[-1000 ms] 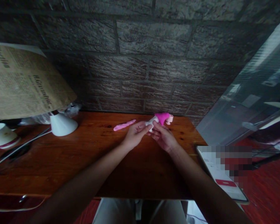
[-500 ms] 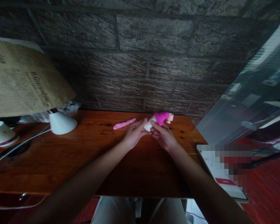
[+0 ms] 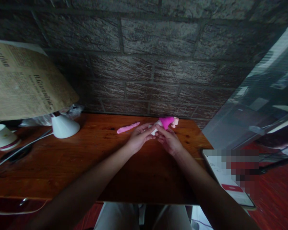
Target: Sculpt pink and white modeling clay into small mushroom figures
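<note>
Both hands meet over the middle of the wooden table, on a small soft-looking white lump [image 3: 153,130] that resembles modelling clay. My left hand [image 3: 139,137] pinches its left end, thumb on top. From the right, my right hand [image 3: 168,138] grips it with the thumb laid across the white. A bright magenta piece [image 3: 166,122] caps the far end of the lump, and a pale pink piece [image 3: 175,122] shows just past it; whether that one is attached I cannot tell. Left of my hands lies a long pink strip [image 3: 128,127] on the table.
A lamp with a newsprint shade [image 3: 31,83] and white base [image 3: 65,127] stands at left, beside a paper cup [image 3: 3,137] and a cable [image 3: 21,150]. The brick wall [image 3: 134,67] backs the table [image 3: 69,166]. A tablet-like screen [image 3: 230,179] sits at the right edge.
My left thumb has come down and across onto the white lump. The right hand keeps its grip, and the pink strip has stayed where it was.
</note>
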`<act>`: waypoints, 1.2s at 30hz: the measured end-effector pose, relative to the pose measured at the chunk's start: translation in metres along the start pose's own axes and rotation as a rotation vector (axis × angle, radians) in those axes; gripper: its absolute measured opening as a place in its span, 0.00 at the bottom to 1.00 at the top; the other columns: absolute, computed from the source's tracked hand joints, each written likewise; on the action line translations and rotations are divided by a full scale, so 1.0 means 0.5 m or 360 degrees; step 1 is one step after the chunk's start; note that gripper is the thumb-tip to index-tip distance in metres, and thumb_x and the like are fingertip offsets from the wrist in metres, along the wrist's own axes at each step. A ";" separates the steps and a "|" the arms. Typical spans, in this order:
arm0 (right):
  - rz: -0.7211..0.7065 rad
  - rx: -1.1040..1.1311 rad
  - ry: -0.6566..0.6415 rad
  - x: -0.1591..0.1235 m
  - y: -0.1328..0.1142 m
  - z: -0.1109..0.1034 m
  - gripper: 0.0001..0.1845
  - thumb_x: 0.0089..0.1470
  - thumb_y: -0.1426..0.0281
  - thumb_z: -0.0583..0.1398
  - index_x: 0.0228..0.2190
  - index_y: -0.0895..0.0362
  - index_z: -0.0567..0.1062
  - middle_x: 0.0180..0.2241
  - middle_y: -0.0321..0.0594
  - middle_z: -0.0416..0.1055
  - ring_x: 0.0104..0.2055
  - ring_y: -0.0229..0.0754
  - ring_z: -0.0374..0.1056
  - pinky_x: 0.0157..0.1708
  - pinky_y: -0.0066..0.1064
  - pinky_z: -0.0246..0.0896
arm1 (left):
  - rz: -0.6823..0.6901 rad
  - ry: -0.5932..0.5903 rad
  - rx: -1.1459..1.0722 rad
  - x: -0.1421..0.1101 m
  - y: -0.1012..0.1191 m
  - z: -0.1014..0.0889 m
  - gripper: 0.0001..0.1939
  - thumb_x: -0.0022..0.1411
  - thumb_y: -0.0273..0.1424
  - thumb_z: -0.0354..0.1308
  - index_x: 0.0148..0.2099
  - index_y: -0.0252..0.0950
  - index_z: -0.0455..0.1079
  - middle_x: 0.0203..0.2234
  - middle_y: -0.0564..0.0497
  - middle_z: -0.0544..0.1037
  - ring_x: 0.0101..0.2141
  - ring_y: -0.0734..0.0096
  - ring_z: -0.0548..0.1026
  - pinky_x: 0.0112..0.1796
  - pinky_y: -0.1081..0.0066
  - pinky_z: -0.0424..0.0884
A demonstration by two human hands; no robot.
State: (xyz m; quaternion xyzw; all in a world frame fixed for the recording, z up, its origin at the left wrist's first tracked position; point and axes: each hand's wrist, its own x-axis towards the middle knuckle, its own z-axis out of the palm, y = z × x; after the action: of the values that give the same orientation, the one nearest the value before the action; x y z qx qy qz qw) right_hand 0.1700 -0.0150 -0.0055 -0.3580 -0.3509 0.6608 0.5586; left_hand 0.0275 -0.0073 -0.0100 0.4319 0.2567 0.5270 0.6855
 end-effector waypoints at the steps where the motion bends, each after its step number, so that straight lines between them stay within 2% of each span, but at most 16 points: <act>1: -0.0003 0.0000 -0.0006 0.000 0.000 0.000 0.21 0.32 0.59 0.76 0.27 0.55 0.78 0.22 0.31 0.72 0.22 0.30 0.60 0.21 0.23 0.52 | 0.0020 -0.0002 0.0008 0.000 -0.001 0.000 0.22 0.46 0.38 0.75 0.43 0.36 0.78 0.37 0.50 0.81 0.33 0.74 0.77 0.36 0.73 0.73; 6: -0.0038 0.0007 0.0006 -0.004 0.001 0.010 0.22 0.31 0.58 0.76 0.26 0.55 0.76 0.20 0.29 0.71 0.19 0.28 0.55 0.19 0.24 0.48 | 0.0083 0.0019 -0.0004 0.002 -0.002 0.001 0.19 0.47 0.39 0.74 0.39 0.36 0.78 0.34 0.51 0.80 0.32 0.75 0.76 0.35 0.74 0.73; 9: -0.0012 0.0065 0.0029 -0.005 0.002 0.015 0.24 0.28 0.59 0.77 0.27 0.54 0.76 0.22 0.29 0.73 0.21 0.29 0.61 0.22 0.24 0.53 | -0.0017 0.0030 -0.0065 0.002 -0.002 0.003 0.20 0.47 0.42 0.73 0.37 0.34 0.77 0.29 0.52 0.80 0.30 0.74 0.76 0.34 0.73 0.73; 12: 0.0035 0.0107 -0.0022 -0.005 0.001 0.015 0.23 0.28 0.61 0.77 0.26 0.54 0.77 0.23 0.29 0.74 0.22 0.29 0.64 0.24 0.23 0.57 | -0.0115 0.0066 -0.0130 0.001 -0.001 0.002 0.23 0.49 0.46 0.71 0.37 0.32 0.76 0.29 0.50 0.80 0.29 0.73 0.77 0.35 0.72 0.73; 14: 0.0049 0.0128 -0.0052 -0.006 0.000 0.013 0.21 0.29 0.62 0.77 0.26 0.54 0.77 0.23 0.28 0.74 0.22 0.29 0.64 0.25 0.23 0.59 | -0.0111 0.0047 -0.0150 0.000 0.000 0.002 0.24 0.49 0.47 0.71 0.38 0.32 0.76 0.30 0.48 0.81 0.31 0.72 0.78 0.36 0.71 0.73; 19: 0.0067 0.0136 -0.0092 -0.006 -0.004 0.009 0.20 0.30 0.62 0.77 0.27 0.54 0.78 0.26 0.29 0.76 0.26 0.31 0.69 0.29 0.24 0.64 | -0.0063 -0.0076 -0.0045 0.001 -0.002 -0.002 0.21 0.47 0.41 0.74 0.39 0.32 0.78 0.30 0.49 0.81 0.31 0.72 0.78 0.37 0.71 0.72; 24: 0.0082 0.0102 -0.0047 -0.007 -0.004 0.010 0.21 0.31 0.62 0.77 0.28 0.54 0.79 0.27 0.31 0.78 0.27 0.32 0.70 0.28 0.24 0.62 | -0.0018 -0.0074 0.0054 0.002 -0.006 -0.002 0.22 0.50 0.45 0.71 0.40 0.32 0.78 0.29 0.49 0.81 0.30 0.72 0.79 0.34 0.73 0.72; 27: 0.0072 0.0073 -0.0007 -0.005 -0.004 0.009 0.21 0.31 0.61 0.77 0.29 0.55 0.79 0.27 0.31 0.77 0.27 0.33 0.70 0.28 0.24 0.62 | -0.0020 -0.0086 0.0077 0.000 -0.007 0.002 0.25 0.50 0.47 0.70 0.43 0.33 0.77 0.31 0.48 0.82 0.30 0.71 0.80 0.34 0.73 0.73; 31: 0.0062 0.0060 0.0073 0.000 -0.002 0.005 0.20 0.34 0.60 0.76 0.28 0.54 0.77 0.24 0.29 0.75 0.24 0.32 0.69 0.25 0.24 0.60 | 0.0098 -0.0041 0.0148 -0.001 -0.008 0.001 0.30 0.48 0.41 0.73 0.52 0.36 0.73 0.36 0.49 0.82 0.31 0.70 0.80 0.35 0.70 0.75; 36: 0.0054 0.0044 0.0039 0.000 -0.002 0.003 0.20 0.35 0.59 0.75 0.28 0.55 0.77 0.24 0.31 0.75 0.26 0.34 0.70 0.28 0.26 0.62 | 0.0233 -0.0056 0.0348 0.005 -0.013 -0.007 0.25 0.52 0.38 0.71 0.50 0.34 0.74 0.41 0.45 0.82 0.32 0.70 0.80 0.34 0.72 0.74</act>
State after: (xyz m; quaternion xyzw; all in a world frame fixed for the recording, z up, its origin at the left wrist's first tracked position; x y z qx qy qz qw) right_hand 0.1692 -0.0151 -0.0040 -0.3642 -0.3288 0.6705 0.5565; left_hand 0.0288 -0.0045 -0.0170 0.5308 0.2685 0.5367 0.5984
